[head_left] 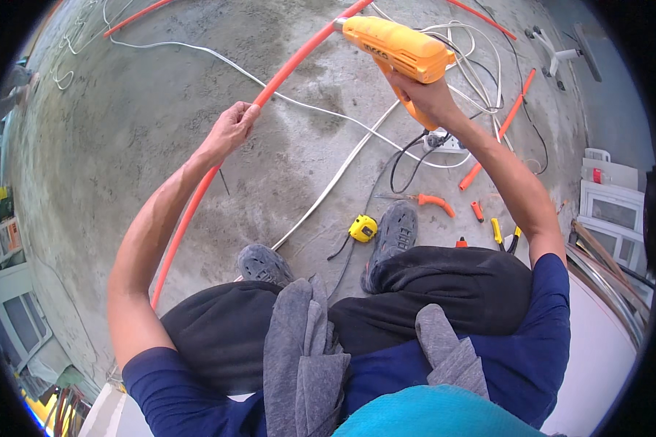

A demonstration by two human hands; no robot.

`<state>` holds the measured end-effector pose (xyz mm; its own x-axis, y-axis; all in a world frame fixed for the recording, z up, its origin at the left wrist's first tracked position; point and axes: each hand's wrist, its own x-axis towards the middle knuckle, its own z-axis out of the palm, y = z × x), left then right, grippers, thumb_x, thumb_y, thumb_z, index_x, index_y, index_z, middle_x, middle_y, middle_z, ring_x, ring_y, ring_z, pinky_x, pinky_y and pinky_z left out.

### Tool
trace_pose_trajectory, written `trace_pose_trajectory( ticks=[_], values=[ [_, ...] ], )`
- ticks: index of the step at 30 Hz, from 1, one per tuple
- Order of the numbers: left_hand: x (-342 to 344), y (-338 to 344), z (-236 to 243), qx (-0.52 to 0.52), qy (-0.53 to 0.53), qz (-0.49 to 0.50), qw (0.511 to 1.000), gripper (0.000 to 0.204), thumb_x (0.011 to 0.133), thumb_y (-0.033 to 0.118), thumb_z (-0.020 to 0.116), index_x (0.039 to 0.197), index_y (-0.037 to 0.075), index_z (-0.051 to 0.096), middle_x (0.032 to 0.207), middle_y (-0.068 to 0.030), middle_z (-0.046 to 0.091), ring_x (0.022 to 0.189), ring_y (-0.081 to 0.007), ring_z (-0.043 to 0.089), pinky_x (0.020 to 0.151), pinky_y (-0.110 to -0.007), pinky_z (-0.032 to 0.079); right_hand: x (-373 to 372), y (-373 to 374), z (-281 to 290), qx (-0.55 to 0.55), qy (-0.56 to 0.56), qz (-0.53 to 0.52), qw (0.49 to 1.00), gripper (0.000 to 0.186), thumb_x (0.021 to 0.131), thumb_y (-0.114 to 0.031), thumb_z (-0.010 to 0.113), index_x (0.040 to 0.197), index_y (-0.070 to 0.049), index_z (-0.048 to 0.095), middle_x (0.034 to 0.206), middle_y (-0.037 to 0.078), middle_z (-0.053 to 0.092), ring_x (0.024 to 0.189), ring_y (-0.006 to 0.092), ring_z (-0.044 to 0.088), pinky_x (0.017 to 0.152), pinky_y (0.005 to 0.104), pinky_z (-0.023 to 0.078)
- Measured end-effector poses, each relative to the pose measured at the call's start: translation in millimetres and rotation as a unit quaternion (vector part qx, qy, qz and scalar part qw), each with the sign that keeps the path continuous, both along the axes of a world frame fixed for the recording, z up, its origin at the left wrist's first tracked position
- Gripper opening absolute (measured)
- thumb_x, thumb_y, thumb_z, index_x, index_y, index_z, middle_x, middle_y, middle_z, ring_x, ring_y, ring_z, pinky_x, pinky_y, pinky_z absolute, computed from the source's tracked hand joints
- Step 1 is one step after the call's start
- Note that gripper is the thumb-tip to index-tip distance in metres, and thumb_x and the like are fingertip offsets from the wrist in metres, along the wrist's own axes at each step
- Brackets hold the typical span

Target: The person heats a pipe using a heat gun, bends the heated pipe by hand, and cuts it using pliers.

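Observation:
A long orange pipe (296, 57) runs from beside my left leg up to the top of the view. My left hand (237, 124) is closed around it at about its middle. My right hand (422, 95) grips the handle of a yellow heat gun (397, 47), whose metal nozzle points at the pipe's upper part, touching or very close to it. Below the gun, a white power strip (448, 143) with plugged-in cords lies on the concrete floor (138, 138).
Loose cables, orange pipe pieces (477, 211), a yellow tape measure (363, 228), an orange-handled tool (433, 202) and yellow-handled tools (497, 231) lie around my feet. A wheeled stand (568, 54) is at the upper right; stacked frames (612, 211) and clutter line both sides.

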<state>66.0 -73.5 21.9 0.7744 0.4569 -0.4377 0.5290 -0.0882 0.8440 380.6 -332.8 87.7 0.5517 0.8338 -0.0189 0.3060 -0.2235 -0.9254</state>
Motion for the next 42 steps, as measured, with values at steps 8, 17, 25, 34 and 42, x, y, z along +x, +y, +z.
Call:
trace_pose_trajectory(
  ticks=[8, 17, 25, 34, 42],
  values=[
    [-3.8, 3.9, -1.3, 0.010, -0.005, 0.019, 1.000, 0.044, 0.106, 0.048, 0.057, 0.117, 0.005, 0.058, 0.079, 0.0050, 0.051, 0.066, -0.0042, 0.045, 0.056, -0.023, 0.037, -29.5, -0.9, -1.8, 0.003, -0.014, 0.050, 0.999, 0.038, 0.092, -0.014, 0.077, 0.126, -0.005, 0.062, 0.109, 0.002, 0.069, 0.100, 0.0106, 0.065, 0.086, 0.0303, 0.054],
    [-8.0, 10.8, -5.9, -0.014, 0.009, 0.011, 1.000, 0.041, 0.108, 0.049, 0.052, 0.102, 0.009, 0.059, 0.075, 0.0050, 0.049, 0.063, -0.0048, 0.044, 0.053, -0.024, 0.036, -56.6, -1.1, -4.7, -0.008, -0.077, 0.111, 0.991, 0.044, 0.090, -0.014, 0.079, 0.129, -0.005, 0.060, 0.119, 0.007, 0.069, 0.111, 0.0171, 0.066, 0.096, 0.0331, 0.054],
    [-11.0, 11.8, -8.2, -0.006, 0.006, 0.006, 1.000, 0.043, 0.108, 0.052, 0.050, 0.098, 0.012, 0.060, 0.075, 0.0069, 0.048, 0.063, -0.0038, 0.041, 0.052, -0.023, 0.033, -50.8, -0.5, -7.2, -0.022, -0.093, 0.108, 0.990, 0.046, 0.091, -0.020, 0.079, 0.130, -0.006, 0.059, 0.121, 0.008, 0.069, 0.111, 0.0198, 0.067, 0.097, 0.0349, 0.054],
    [-11.2, 7.8, -1.7, -0.026, 0.012, 0.024, 0.999, 0.044, 0.107, 0.054, 0.052, 0.098, 0.012, 0.060, 0.076, 0.0077, 0.046, 0.064, -0.0031, 0.040, 0.053, -0.022, 0.033, -41.5, -5.3, -5.5, -0.046, -0.048, 0.053, 0.996, 0.044, 0.091, -0.020, 0.079, 0.129, -0.006, 0.061, 0.118, 0.007, 0.069, 0.110, 0.0173, 0.066, 0.095, 0.0350, 0.053],
    [-9.3, 5.2, 2.2, -0.042, 0.003, 0.028, 0.999, 0.041, 0.105, 0.053, 0.056, 0.107, 0.012, 0.057, 0.078, 0.0072, 0.046, 0.065, -0.0030, 0.040, 0.054, -0.021, 0.033, -22.1, -1.1, -11.6, 0.076, -0.049, 0.023, 0.996, 0.017, 0.094, -0.012, 0.075, 0.106, -0.005, 0.065, 0.080, -0.002, 0.062, 0.063, 0.0054, 0.055, 0.054, 0.0252, 0.044]
  ],
)
